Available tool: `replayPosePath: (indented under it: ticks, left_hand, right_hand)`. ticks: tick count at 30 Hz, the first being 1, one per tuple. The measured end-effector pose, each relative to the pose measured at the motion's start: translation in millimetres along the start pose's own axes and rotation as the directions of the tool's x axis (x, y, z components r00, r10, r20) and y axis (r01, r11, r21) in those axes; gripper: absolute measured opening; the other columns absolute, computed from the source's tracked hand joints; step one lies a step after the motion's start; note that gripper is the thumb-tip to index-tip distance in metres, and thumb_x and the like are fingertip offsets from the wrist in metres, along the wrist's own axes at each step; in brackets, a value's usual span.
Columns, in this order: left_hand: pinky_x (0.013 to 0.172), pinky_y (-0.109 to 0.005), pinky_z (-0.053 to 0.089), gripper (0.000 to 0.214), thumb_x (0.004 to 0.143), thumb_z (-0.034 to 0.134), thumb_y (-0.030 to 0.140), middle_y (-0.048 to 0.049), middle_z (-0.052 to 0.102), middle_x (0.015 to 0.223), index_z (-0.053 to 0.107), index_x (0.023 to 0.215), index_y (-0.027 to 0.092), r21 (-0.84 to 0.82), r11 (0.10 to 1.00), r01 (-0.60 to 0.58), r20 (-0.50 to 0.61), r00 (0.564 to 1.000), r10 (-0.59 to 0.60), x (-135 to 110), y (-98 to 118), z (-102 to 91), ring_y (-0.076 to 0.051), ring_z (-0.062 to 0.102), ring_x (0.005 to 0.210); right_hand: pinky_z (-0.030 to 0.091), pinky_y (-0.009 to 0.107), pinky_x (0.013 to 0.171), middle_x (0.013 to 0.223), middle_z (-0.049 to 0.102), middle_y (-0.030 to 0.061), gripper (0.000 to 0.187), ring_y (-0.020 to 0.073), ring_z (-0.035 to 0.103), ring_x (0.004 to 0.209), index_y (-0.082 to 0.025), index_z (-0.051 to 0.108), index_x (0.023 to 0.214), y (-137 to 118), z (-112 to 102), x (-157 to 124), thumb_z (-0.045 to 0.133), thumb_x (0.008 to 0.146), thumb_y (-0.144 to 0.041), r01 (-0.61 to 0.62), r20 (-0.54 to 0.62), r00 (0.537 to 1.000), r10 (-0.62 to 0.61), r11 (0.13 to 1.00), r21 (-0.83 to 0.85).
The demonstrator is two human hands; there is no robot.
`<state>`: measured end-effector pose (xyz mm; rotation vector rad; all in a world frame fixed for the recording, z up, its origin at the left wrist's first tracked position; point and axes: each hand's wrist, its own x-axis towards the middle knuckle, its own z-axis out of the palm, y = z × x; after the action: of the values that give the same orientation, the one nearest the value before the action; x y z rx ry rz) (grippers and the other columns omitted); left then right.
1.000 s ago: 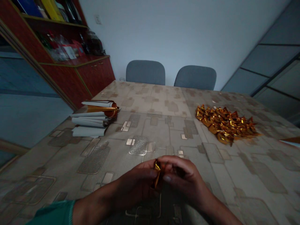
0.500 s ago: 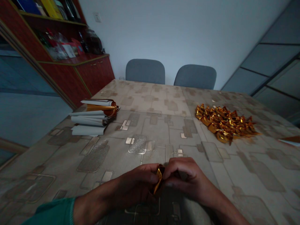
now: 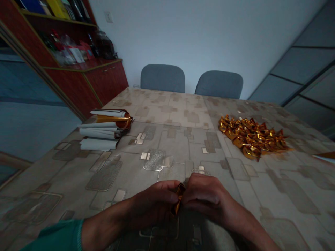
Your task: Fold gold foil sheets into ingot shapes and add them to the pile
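My left hand (image 3: pixel 154 205) and my right hand (image 3: pixel 206 198) meet low over the near part of the table, fingers pinched together on a small piece of gold foil paper (image 3: pixel 179 200) held between them. Most of the foil is hidden by my fingers. A pile of several folded gold foil pieces (image 3: pixel 252 137) lies on the table to the far right, well away from both hands. A stack of rolled white and gold sheets (image 3: pixel 104 130) rests on the table to the left.
The table (image 3: pixel 167 139) carries a beige patterned cover. Two grey chairs (image 3: pixel 162 78) stand at its far edge. A red-brown cabinet (image 3: pixel 86 76) with cluttered shelves fills the left corner. A glass partition runs along the right.
Both hands have sunk slightly toward the table and closed in tighter on the gold foil, which shows less than before. The pile and the rolled sheets have not moved.
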<state>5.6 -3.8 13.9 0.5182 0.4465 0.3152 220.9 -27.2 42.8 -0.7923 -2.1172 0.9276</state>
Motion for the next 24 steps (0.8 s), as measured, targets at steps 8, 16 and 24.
replayPosePath:
  ticks: [8,16,24]
  left_hand:
    - [0.065,-0.021,0.045,0.033,0.073,0.081,0.024,-0.0007,0.063,0.084,0.06,0.097,0.016,0.041,0.986,-0.161,-0.057,0.985,0.163,3.9,-2.7,0.2,-0.011,0.06,0.072]
    - [0.063,-0.021,0.044,0.035,0.073,0.083,0.026,0.0006,0.06,0.08,0.058,0.095,0.016,0.069,0.971,-0.229,-0.058,0.971,0.233,6.0,-7.1,-0.2,-0.01,0.057,0.067]
    - [0.059,-0.018,0.043,0.034,0.075,0.084,0.026,0.0017,0.06,0.078,0.058,0.095,0.017,0.056,0.96,-0.276,-0.032,0.96,0.278,8.4,-11.0,-4.7,-0.008,0.056,0.063]
  right_hand:
    - [0.048,0.025,0.07,0.087,0.067,0.0012,0.003,0.0147,0.065,0.08,-0.022,0.071,0.094,2.1,7.4,0.0,0.072,0.092,-0.021,-0.136,-0.06,0.988,0.144,0.983,0.123]
    - [0.046,0.024,0.07,0.086,0.066,-0.0004,0.006,0.0133,0.063,0.079,-0.024,0.067,0.097,3.0,9.7,0.7,0.064,0.098,-0.019,-0.123,-0.068,0.989,0.129,0.988,0.089]
    - [0.045,0.023,0.07,0.084,0.065,-0.0009,0.006,0.0129,0.062,0.078,-0.024,0.066,0.094,4.2,11.0,-1.0,0.063,0.098,-0.021,-0.085,-0.064,0.994,0.092,0.992,0.098]
